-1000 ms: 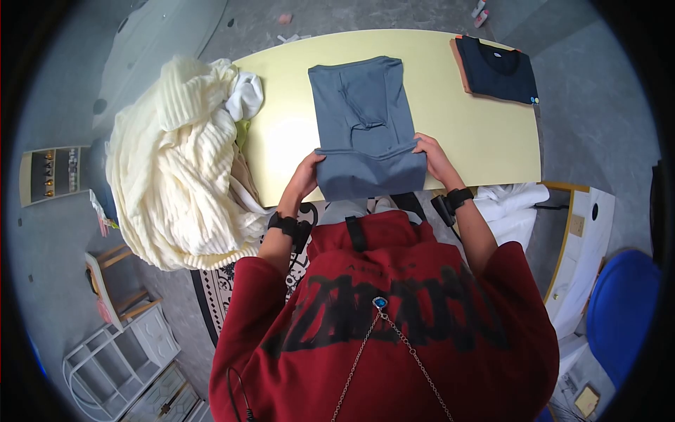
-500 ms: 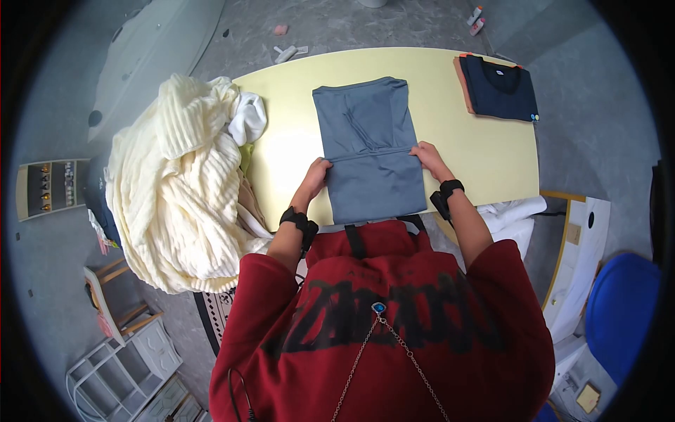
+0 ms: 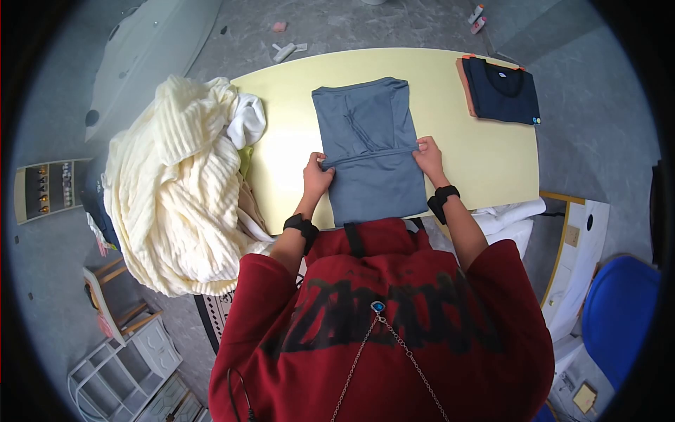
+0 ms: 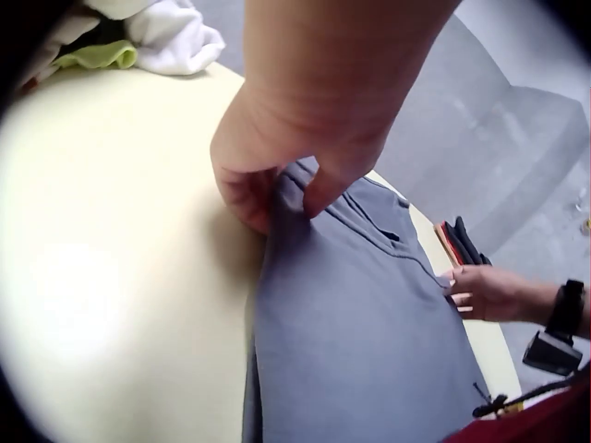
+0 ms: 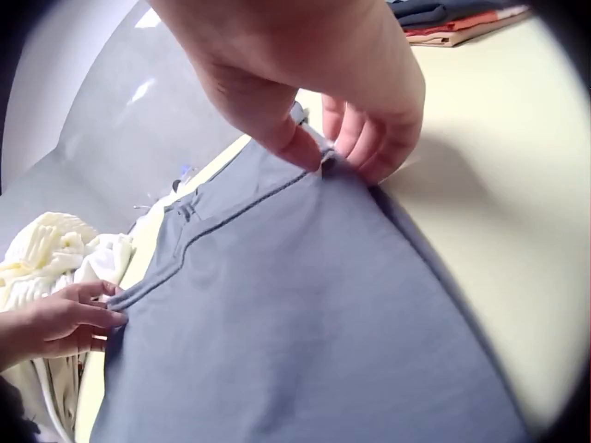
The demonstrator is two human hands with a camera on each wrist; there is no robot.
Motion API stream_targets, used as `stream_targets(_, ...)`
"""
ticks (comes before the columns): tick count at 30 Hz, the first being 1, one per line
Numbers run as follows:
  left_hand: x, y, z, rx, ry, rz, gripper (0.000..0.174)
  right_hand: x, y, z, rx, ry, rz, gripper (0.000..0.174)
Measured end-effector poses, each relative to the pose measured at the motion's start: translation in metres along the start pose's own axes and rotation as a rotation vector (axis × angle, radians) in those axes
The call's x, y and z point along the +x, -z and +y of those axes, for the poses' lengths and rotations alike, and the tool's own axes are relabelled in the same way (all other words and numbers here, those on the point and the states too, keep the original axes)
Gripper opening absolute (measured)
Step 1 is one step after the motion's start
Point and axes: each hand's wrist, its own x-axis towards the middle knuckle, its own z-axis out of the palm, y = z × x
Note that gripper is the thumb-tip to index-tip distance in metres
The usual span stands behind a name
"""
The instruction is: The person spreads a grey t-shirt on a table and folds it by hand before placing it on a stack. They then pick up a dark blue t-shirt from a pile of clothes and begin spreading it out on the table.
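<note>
A smooth grey-blue garment lies on the pale yellow table, with a fold line running across its middle. At the left end of that fold, my left hand pinches the cloth; in the left wrist view its thumb presses on top while the other fingers go under the edge. Opposite, my right hand pinches the right end of the fold, thumb and fingertips at the cloth's edge in the right wrist view. Beyond the fold, the garment's far half shows thin creases near its centre.
A big heap of cream ribbed knit cloth covers the table's left end, with a white piece on its inner side. Folded dark and orange clothes are stacked at the far right corner. White cloth shows below the right edge.
The garment's near half, earlier lifted and bunched at the fold, now lies flatter toward me. My left hand has shifted slightly up along the left edge, thumb onto the fold; the right stays at its edge.
</note>
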Motion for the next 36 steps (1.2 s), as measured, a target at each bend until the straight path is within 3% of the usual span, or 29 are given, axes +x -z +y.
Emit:
stream_targets(1, -0.008, 0.003, 0.015, 0.274, -0.023, 0.072, 0.034, -0.003, -0.001, -0.005, -0.105, 0.031, 0.131, 0.024)
stream_targets(2, -0.011, 0.005, 0.015, 0.274, -0.023, 0.072, 0.034, -0.006, -0.002, -0.007, -0.105, 0.031, 0.130, 0.024)
stream_targets(4, -0.017, 0.007, 0.017, 0.514, -0.360, 0.299, 0.042, -0.013, -0.002, -0.008, -0.222, 0.353, 0.351, 0.025)
stream_targets(6, -0.024, 0.007, 0.020, 0.488, -0.352, 0.271, 0.047, -0.027, 0.001, -0.017, -0.264, 0.412, 0.313, 0.024)
stream_targets(8, -0.033, 0.005, 0.020, 0.502, -0.648, 0.244, 0.045, -0.039, -0.001, -0.020, -0.304, 0.473, 0.272, 0.024)
stream_targets(9, -0.036, 0.006, 0.020, 0.474, -0.665, 0.107, 0.046, -0.045, -0.002, -0.019, -0.360, 0.569, 0.186, 0.029)
stream_targets(10, -0.040, 0.004, 0.021, 0.474, -0.664, 0.107, 0.046, -0.050, -0.003, -0.018, -0.416, 0.665, 0.101, 0.035)
stream_targets(12, -0.049, -0.004, 0.029, 0.658, -0.852, -0.034, 0.051, -0.061, -0.011, -0.022, -0.541, 0.726, 0.045, 0.042)
stream_targets(13, -0.048, -0.011, 0.019, 0.733, -0.836, -0.152, 0.059, -0.064, -0.013, -0.024, -0.668, 0.787, -0.012, 0.050)
stream_targets(14, -0.049, -0.014, 0.020, 0.733, -0.836, -0.151, 0.059, -0.065, -0.014, -0.021, -0.668, 0.788, -0.011, 0.050)
stream_targets(17, -0.048, -0.020, 0.016, 0.958, -0.793, -0.234, 0.071, -0.065, -0.018, -0.012, -0.781, 0.665, -0.141, 0.059)
stream_targets(20, -0.043, -0.020, 0.009, 0.997, -0.751, -0.266, 0.072, -0.063, -0.017, -0.009, -0.814, 0.620, -0.181, 0.059)
stream_targets(26, -0.044, -0.030, 0.016, 0.951, -0.821, -0.261, 0.074, -0.071, -0.021, -0.017, -0.825, 0.741, -0.187, 0.056)
stream_targets(36, -0.043, -0.024, 0.009, 0.879, -0.729, -0.249, 0.074, -0.060, -0.015, -0.007, -0.771, 0.605, -0.171, 0.058)
